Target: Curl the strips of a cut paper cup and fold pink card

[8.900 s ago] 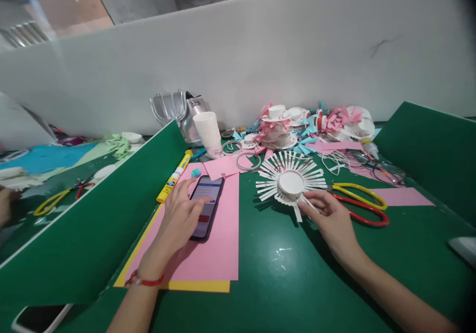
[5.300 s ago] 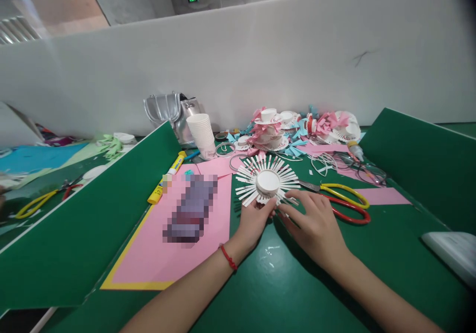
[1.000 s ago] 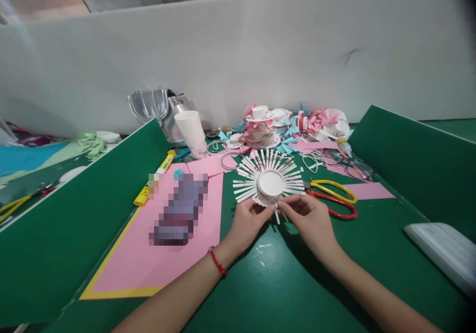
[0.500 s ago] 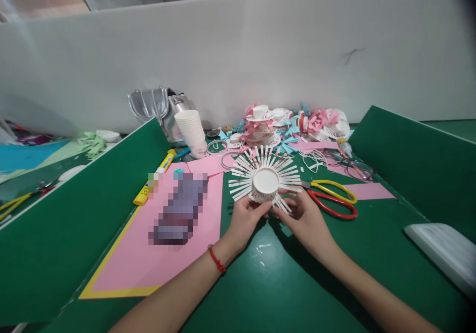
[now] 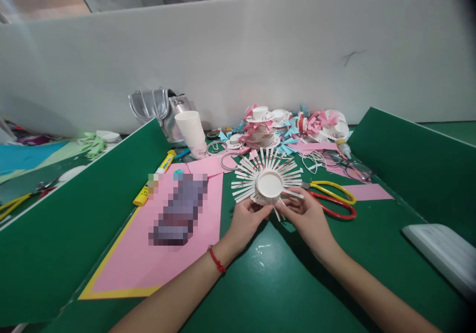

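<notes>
A white paper cup [image 5: 269, 184], its wall cut into many narrow strips that fan out like sun rays, is held above the green table. My left hand [image 5: 248, 219] pinches its lower left edge, thumb in front. At the lower right, my right hand [image 5: 303, 216] grips strips of the same cup between thumb and fingers; some fingers are hidden behind. One or two strips hang down between the hands. Just right of my right hand lie scissors [image 5: 332, 199] with yellow and red handles, their blades partly hidden.
A phone-shaped blurred object [image 5: 182, 209] lies on pink paper [image 5: 126, 268] beside a yellow glue stick [image 5: 154, 176]. Behind stand stacked paper cups [image 5: 191, 132], a silver bag [image 5: 148, 105] and pink-and-white paper crafts [image 5: 260, 132]. Green dividers [image 5: 416, 159] flank the table; a white object [image 5: 442, 253] sits right.
The cut cup has shifted slightly right and tilted a little, and strips near my right thumb have moved. Both hands keep their hold.
</notes>
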The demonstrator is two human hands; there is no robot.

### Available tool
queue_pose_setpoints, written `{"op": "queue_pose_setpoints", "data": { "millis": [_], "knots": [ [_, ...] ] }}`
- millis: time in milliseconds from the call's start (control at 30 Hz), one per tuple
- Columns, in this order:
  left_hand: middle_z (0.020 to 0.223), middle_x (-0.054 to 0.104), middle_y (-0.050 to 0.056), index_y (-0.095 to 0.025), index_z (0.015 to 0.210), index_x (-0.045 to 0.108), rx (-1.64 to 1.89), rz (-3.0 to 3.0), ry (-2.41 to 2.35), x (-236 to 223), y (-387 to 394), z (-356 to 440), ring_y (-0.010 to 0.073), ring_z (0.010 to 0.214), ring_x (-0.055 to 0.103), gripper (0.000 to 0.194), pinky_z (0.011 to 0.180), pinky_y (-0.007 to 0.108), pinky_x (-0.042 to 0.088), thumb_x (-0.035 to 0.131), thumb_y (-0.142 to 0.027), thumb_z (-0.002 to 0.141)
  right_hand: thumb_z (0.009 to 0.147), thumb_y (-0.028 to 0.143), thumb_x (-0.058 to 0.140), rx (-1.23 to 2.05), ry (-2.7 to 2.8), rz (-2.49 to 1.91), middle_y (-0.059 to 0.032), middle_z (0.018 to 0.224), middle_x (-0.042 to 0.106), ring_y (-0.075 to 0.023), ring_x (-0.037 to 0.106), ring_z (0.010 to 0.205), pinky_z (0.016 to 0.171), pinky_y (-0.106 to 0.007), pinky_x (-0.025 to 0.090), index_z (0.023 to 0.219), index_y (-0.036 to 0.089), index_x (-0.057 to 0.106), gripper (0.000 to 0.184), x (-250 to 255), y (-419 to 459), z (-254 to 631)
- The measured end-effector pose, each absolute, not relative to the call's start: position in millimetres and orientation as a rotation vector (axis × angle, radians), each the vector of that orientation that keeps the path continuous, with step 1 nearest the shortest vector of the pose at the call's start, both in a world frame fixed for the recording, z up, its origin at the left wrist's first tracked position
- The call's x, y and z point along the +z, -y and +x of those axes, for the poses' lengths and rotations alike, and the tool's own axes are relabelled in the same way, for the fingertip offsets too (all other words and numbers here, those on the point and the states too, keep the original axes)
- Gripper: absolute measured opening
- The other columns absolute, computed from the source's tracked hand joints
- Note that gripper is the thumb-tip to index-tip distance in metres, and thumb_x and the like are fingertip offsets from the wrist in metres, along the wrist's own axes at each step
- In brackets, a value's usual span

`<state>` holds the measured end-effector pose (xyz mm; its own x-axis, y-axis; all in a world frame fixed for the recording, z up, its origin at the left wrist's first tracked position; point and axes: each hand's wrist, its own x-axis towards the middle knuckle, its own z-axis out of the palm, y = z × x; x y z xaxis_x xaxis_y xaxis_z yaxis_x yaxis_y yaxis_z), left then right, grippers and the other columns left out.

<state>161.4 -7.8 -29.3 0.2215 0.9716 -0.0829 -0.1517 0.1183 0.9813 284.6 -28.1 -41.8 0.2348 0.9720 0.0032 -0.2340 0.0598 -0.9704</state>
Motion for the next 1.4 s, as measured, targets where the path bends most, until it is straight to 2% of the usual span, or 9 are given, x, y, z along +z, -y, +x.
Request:
{"op": "queue_pose_setpoints", "data": {
  "millis": [167, 333, 600, 767, 933, 1100, 1267, 1400],
  "knots": [
    [0.057, 0.059, 0.001, -0.009, 0.063, 0.064, 1.031, 1.175, -0.981, -31.0, 7.4, 159.9, 0.0081, 0.05, 0.046, 0.013, 0.051, 0.021, 0.036, 0.066, -0.023, 0.061, 0.049, 0.022, 0.076, 1.146, 0.76, -1.131, 0.0031, 0.065, 0.062, -0.0089, 0.058, 0.056, 0.056, -0.02, 0.047, 0.077, 0.017, 0.053, 0.037, -38.9, 28.7, 287.0],
    [0.057, 0.058, 0.0, -0.01, 0.062, 0.063, 1.033, 1.148, -0.987, -35.4, 6.0, 159.8, 0.0075, 0.049, 0.046, 0.011, 0.051, 0.021, 0.037, 0.065, -0.021, 0.061, 0.046, 0.024, 0.077, 1.201, 0.741, -1.142, 0.0028, 0.059, 0.062, -0.0094, 0.057, 0.053, 0.055, -0.021, 0.046, 0.077, 0.016, 0.057, 0.038, -38.4, 30.6, 286.9],
    [0.064, 0.063, 0.004, -0.01, 0.067, 0.063, 1.044, 1.158, -0.946, -35.5, 6.3, 161.3, 0.0117, 0.055, 0.052, 0.013, 0.053, 0.023, 0.041, 0.064, -0.022, 0.061, 0.041, 0.031, 0.078, 1.294, 0.704, -1.233, 0.001, 0.055, 0.061, -0.0109, 0.055, 0.049, 0.053, -0.024, 0.046, 0.059, 0.014, 0.061, 0.03, -30.5, 31.8, 284.3],
    [0.059, 0.061, 0.002, -0.01, 0.062, 0.062, 1.048, 1.166, -0.938, -34.9, 6.6, 161.6, 0.01, 0.053, 0.05, 0.012, 0.053, 0.021, 0.039, 0.065, -0.022, 0.061, 0.046, 0.035, 0.076, 1.268, 0.83, -1.23, 0.0006, 0.053, 0.06, -0.0111, 0.054, 0.049, 0.053, -0.025, 0.046, 0.058, 0.014, 0.062, 0.028, -30.9, 32.0, 284.0],
    [0.056, 0.058, -0.001, -0.011, 0.061, 0.061, 1.091, 1.07, -0.96, -33.8, 6.6, 162.3, 0.008, 0.051, 0.045, 0.009, 0.05, 0.02, 0.036, 0.066, -0.019, 0.059, 0.05, 0.035, 0.075, 1.142, 0.901, -1.197, 0.0014, 0.057, 0.06, -0.0114, 0.055, 0.05, 0.052, -0.024, 0.047, 0.07, 0.016, 0.058, 0.032, -35.1, 32.2, 284.7],
    [0.052, 0.054, -0.004, -0.013, 0.059, 0.058, 1.168, 1.058, -1.014, -33.8, 5.8, 163.5, 0.0072, 0.048, 0.041, 0.009, 0.05, 0.02, 0.034, 0.066, -0.016, 0.057, 0.056, 0.035, 0.071, 1.011, 0.95, -1.235, 0.0034, 0.053, 0.056, -0.0109, 0.055, 0.049, 0.05, -0.024, 0.046, 0.063, 0.017, 0.052, 0.027, -30.5, 33.9, 286.3],
    [0.048, 0.05, -0.004, -0.012, 0.053, 0.055, 1.145, 1.039, -0.99, -36.3, 4.0, 161.4, 0.0071, 0.047, 0.041, 0.015, 0.048, 0.02, 0.033, 0.067, -0.02, 0.058, 0.064, 0.034, 0.065, 0.933, 1.196, -1.275, -0.0006, 0.059, 0.06, -0.0132, 0.055, 0.054, 0.053, -0.026, 0.046, 0.065, 0.017, 0.059, 0.018, -32.8, 34.5, 285.7],
    [0.051, 0.052, -0.003, -0.011, 0.058, 0.058, 1.085, 0.948, -0.895, -38.7, 2.4, 159.5, 0.0069, 0.048, 0.043, 0.012, 0.048, 0.02, 0.033, 0.068, -0.019, 0.058, 0.068, 0.032, 0.062, 0.913, 1.306, -1.273, -0.0032, 0.066, 0.063, -0.0159, 0.058, 0.062, 0.059, -0.028, 0.046, 0.068, 0.017, 0.062, 0.015, -38.7, 33.6, 285.0]
  ]
}}
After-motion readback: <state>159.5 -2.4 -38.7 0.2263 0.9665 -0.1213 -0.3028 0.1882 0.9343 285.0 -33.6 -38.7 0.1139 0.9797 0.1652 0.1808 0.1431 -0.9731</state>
